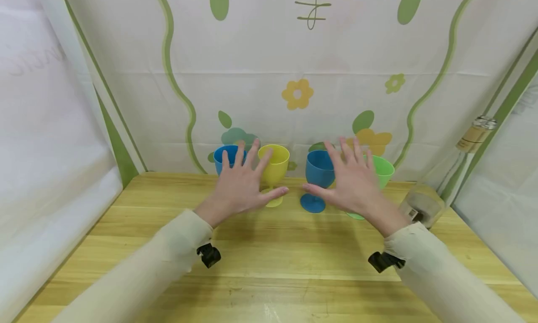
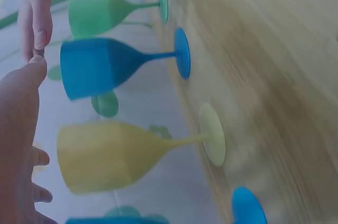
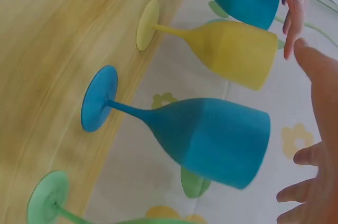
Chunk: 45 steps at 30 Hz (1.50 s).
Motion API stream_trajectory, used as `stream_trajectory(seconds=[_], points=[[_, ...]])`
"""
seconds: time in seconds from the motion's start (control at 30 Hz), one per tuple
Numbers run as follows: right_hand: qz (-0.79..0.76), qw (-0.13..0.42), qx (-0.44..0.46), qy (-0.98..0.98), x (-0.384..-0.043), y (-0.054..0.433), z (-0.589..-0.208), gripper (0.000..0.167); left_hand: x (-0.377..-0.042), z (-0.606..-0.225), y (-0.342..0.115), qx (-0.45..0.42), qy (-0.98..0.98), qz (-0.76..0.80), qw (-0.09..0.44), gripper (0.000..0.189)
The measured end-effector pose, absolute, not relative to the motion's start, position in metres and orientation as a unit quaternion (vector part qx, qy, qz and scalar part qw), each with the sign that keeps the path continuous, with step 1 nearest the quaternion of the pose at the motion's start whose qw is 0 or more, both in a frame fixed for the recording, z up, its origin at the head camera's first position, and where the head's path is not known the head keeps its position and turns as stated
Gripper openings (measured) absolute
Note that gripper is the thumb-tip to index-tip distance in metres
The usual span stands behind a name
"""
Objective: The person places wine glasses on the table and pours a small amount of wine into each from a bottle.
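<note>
Four goblets would exceed a plain count, so several plastic goblets stand upright in a row at the table's back: a blue goblet [image 1: 218, 165] at far left, a yellow goblet [image 1: 276, 168], a second blue goblet [image 1: 317, 172] and a green goblet [image 1: 383, 169]. Above the left blue and yellow goblets, my left hand [image 1: 239, 187] is spread with fingers straight. My right hand [image 1: 357, 185] spreads likewise over the second blue and green goblets, partly hiding them. Both wrist views show the fingers beyond the rims, gripping nothing.
A clear glass bottle [image 1: 437, 183] with a gold neck band stands at the table's right. Behind the wooden table [image 1: 269, 271] hangs a white cloth [image 1: 252, 47] printed with flowers and vines. More cloth walls the left and right sides.
</note>
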State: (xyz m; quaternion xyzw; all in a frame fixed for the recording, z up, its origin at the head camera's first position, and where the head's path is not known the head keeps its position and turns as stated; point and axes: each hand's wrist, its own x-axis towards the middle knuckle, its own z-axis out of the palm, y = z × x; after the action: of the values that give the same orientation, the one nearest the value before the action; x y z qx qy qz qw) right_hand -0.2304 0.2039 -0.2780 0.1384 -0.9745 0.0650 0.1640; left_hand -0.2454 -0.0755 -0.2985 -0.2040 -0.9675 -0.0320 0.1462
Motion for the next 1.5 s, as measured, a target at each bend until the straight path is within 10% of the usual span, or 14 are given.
stream_trajectory(seconds=[0.77,1.13,1.5], points=[[0.281,0.358,0.006,-0.891,-0.15,0.335,-0.295,0.07,-0.204,-0.307,0.001,-0.355,-0.916,-0.05,0.178,0.086],[0.357,0.206,-0.178,-0.894,-0.146,0.397,-0.318,0.101,-0.216,-0.319,0.048,-0.312,-0.907,-0.283,0.001,0.091],[0.496,0.07,-0.1,-0.859,-0.163,0.434,-0.346,0.101,-0.229,-0.324,0.083,-0.263,-0.848,-0.445,-0.117,0.1]])
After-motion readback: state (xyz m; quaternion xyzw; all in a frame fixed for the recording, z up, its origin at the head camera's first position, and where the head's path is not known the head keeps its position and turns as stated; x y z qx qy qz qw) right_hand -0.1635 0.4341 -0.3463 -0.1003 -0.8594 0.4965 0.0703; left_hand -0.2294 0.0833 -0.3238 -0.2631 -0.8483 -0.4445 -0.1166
